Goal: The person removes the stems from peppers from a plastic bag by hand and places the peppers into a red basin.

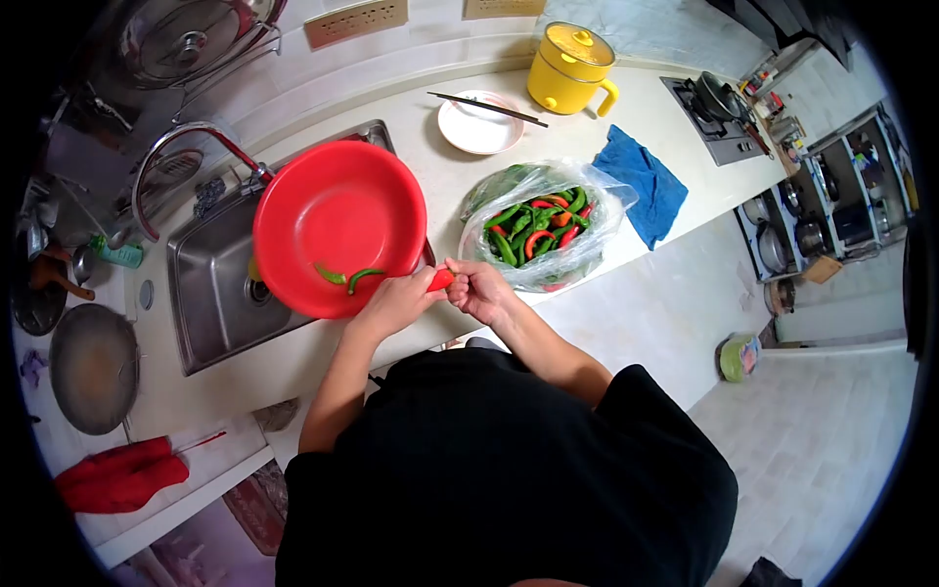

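Observation:
A red chili pepper [441, 280] is between my two hands, over the counter's front edge. My left hand [399, 301] is closed around its body, beside the rim of a red plastic basin [342, 210]. My right hand [477, 292] pinches at the pepper's other end; the fingertips partly hide the stem. Inside the basin lie a short green pepper [331, 276] and a curved green pepper [364, 277]. To the right, an open clear plastic bag [608, 217] holds several red and green peppers [533, 230].
The basin rests over a steel sink [215, 323] with a curved faucet [156, 161]. Behind the bag are a white plate [474, 127] with chopsticks [489, 109] across it and a yellow electric pot [570, 73]. A blue cloth [641, 186] lies right of the bag.

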### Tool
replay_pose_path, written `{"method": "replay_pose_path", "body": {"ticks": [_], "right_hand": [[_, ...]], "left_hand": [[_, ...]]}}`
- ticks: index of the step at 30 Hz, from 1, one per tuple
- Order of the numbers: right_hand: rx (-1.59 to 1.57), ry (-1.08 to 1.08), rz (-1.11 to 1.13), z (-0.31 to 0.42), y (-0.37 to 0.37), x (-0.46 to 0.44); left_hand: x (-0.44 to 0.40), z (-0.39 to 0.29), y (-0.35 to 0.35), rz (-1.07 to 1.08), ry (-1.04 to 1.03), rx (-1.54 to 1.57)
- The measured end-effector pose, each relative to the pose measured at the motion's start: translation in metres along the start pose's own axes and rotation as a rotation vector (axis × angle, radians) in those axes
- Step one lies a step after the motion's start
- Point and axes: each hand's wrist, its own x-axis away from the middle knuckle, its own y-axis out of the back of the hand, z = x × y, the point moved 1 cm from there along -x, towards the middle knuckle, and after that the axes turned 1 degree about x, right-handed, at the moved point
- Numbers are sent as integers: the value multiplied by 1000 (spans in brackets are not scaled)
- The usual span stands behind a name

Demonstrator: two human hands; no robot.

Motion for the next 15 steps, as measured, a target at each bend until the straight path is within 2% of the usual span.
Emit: {"method": "replay_pose_path", "body": {"ticks": [1,4,6,9,15], "right_hand": [[57,85,-9,-3,-3,0],[295,434,4,-13,-12,2],[399,594,16,-20,-14,0],[430,603,16,-22,-16,1],[345,474,43,-19,-10,-3]], "left_hand": [[-2,-1,0,11,8,15],[-5,3,-10,-170,46,143],[-3,-5,-14,-194,105,238],[2,-11,-19,-250,135,289],[9,-16,-16,-201,123,9]]}}
